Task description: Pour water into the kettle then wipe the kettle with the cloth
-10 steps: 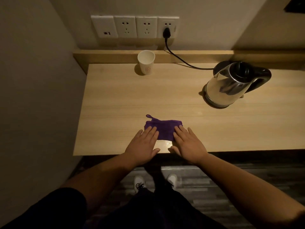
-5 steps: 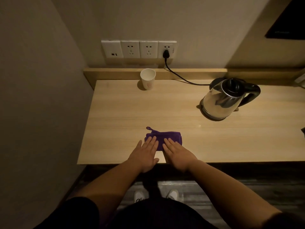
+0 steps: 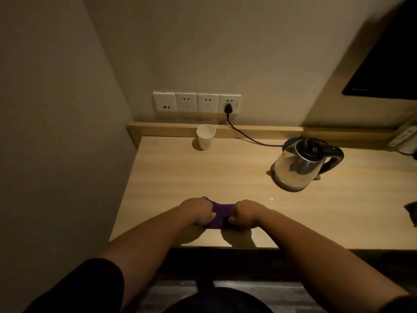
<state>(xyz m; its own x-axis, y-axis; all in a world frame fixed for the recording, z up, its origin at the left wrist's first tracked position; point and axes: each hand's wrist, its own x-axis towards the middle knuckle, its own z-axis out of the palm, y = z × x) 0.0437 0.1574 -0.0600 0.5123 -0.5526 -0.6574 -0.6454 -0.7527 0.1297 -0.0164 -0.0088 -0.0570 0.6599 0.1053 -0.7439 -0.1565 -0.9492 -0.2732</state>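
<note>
Both hands grip the cloth near the front edge of the surface: the left hand has its fingers curled round the cloth's left end, and the right hand is curled round the right end, so the purple fabric is bunched between them with only its middle showing. Whether the cloth is lifted or touching the wood cannot be told. The kettle stands upright on its base at the right rear of the surface, well apart from the hands, lid closed and black handle pointing right. A black cord runs from the kettle to the rightmost of four wall sockets. A white cup stands upright at the back by the ledge, below the sockets and well left of the kettle.
</note>
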